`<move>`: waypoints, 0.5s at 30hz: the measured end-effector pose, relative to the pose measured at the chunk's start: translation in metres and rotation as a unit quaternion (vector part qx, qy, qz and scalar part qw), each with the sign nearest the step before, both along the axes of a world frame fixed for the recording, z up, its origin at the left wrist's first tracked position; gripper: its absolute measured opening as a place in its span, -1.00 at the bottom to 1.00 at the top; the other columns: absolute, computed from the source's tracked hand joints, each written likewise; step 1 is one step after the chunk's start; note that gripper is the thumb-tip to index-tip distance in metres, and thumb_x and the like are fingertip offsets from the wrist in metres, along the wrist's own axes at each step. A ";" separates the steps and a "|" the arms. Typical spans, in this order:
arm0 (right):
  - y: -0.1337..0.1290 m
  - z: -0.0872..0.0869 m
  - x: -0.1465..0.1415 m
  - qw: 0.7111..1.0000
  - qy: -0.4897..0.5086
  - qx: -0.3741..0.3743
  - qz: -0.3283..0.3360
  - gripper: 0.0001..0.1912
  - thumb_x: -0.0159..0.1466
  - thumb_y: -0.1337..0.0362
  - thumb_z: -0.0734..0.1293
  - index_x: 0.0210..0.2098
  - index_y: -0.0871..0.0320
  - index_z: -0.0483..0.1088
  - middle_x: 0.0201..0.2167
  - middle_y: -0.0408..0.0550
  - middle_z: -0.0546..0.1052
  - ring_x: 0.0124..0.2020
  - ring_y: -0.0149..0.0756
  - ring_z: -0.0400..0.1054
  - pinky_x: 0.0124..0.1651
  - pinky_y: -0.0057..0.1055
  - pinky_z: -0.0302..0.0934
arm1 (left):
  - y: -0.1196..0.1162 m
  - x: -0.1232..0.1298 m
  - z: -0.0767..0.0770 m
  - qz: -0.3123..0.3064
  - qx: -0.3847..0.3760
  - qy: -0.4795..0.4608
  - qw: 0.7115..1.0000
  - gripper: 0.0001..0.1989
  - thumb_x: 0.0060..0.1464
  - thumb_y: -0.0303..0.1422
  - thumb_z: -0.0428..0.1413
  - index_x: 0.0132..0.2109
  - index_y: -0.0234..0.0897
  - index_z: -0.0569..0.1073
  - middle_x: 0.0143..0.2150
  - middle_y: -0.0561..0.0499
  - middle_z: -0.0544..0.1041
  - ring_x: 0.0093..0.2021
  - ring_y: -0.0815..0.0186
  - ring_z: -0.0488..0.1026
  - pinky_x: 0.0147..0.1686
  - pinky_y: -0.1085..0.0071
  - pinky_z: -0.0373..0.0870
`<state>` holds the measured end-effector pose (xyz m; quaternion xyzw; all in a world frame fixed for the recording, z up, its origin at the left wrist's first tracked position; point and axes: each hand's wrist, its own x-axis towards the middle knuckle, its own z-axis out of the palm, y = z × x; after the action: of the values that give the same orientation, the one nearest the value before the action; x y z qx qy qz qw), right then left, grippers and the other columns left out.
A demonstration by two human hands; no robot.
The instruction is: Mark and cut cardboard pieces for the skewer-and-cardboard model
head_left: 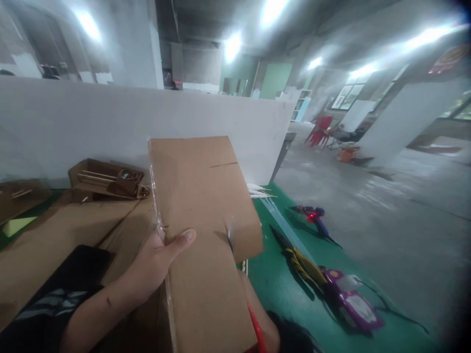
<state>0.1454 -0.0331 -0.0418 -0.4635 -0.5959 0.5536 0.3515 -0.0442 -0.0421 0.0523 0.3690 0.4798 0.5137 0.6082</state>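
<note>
Upright in front of me stands a piece of brown cardboard (pixel 198 196), with clear tape along its left edge. My left hand (pixel 165 257) grips that edge, its thumb lying flat on the front face. A metal blade (pixel 230 235) pokes through a cut at the right side of the board. Below it, a red handle (pixel 256 326) shows by the board's lower right edge. My right forearm (pixel 257 304) reaches behind the cardboard, which hides the fingers of that hand. A short dark slit (pixel 224 164) marks the upper part of the board.
On the green table (pixel 272 284) at right lie yellow-handled pliers (pixel 303 262), a purple device (pixel 353 304) and a blue glue gun (pixel 318 223). A cardboard box (pixel 99 179) with sticks stands at left, near a black object (pixel 73 269). A white partition (pixel 91 117) rises behind.
</note>
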 end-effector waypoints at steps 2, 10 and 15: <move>-0.002 -0.002 0.002 1.000 0.003 0.002 0.004 -0.70 0.38 0.15 0.33 0.03 0.17 0.42 0.03 -0.04 0.49 -0.06 -0.11 0.45 -0.05 -0.17 0.41 | 0.000 0.001 0.001 0.010 -0.002 0.009 1.000 -0.37 0.03 -0.18 0.31 0.22 -0.30 0.42 -0.01 -0.14 0.64 -0.06 0.04 0.61 -0.08 0.26 0.57; -0.015 -0.006 0.008 1.000 0.005 0.003 -0.003 -0.68 0.38 0.17 0.33 0.08 0.17 0.39 0.07 0.01 0.46 -0.03 -0.12 0.44 -0.02 -0.12 0.40 | 0.002 0.001 -0.002 0.000 0.032 0.005 0.999 -0.35 0.06 -0.20 0.30 0.26 -0.30 0.38 0.01 -0.16 0.63 0.00 0.04 0.58 0.08 0.21 0.48; -0.015 -0.008 0.006 1.000 0.001 -0.001 -0.012 -0.67 0.38 0.18 0.33 0.09 0.17 0.38 0.07 0.02 0.46 -0.03 -0.12 0.44 -0.02 -0.11 0.40 | 0.002 0.001 -0.002 -0.003 0.022 0.016 1.000 -0.30 0.04 -0.16 0.30 0.27 -0.34 0.35 -0.04 -0.21 0.64 -0.04 0.00 0.60 0.04 0.15 0.51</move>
<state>0.1515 -0.0485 -0.0497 -0.4706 -0.5895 0.5504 0.3578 -0.0435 -0.0400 0.0501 0.3917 0.4771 0.5160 0.5939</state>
